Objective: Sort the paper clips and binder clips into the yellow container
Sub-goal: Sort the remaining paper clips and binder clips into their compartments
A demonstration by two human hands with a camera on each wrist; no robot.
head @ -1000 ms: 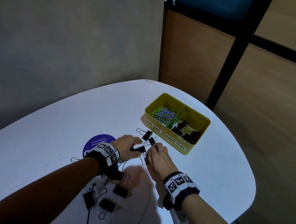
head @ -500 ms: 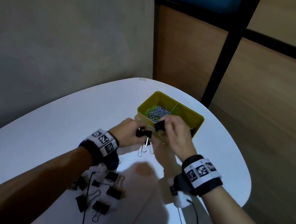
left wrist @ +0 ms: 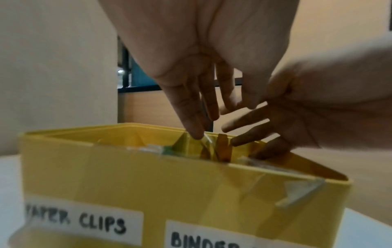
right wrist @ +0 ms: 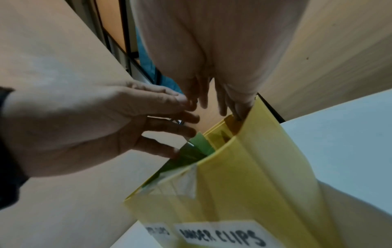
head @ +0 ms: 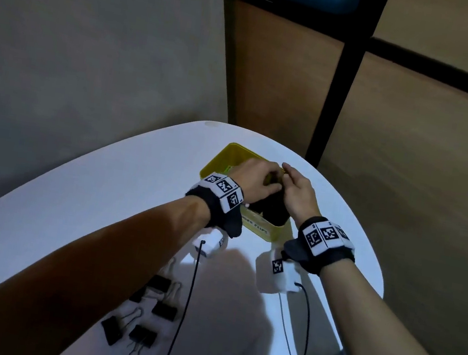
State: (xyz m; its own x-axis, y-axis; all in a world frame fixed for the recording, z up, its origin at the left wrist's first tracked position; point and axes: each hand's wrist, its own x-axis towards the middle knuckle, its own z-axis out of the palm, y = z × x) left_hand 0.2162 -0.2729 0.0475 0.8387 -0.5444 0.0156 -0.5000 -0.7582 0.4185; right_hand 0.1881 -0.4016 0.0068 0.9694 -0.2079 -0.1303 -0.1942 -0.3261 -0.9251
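The yellow container stands at the far side of the white table, its front labelled "PAPER CLIPS" and "BINDER CLIPS". Both hands hover over its right compartment and hide what lies inside. My left hand points its straight fingers down at the rim by the green divider. My right hand reaches in beside it, fingers straight and touching the far wall. No clip shows in either hand. Several black binder clips lie loose near my left forearm.
Thin black cables hang from both wrist units across the table's near part. A grey wall stands to the left, and wooden panels with a black frame rise behind the table. The table's rounded edge runs close behind the container.
Both hands rose from the table, each pinching a black binder clip, and moved forward over the container. Their fingers have now straightened and the clips are out of sight.
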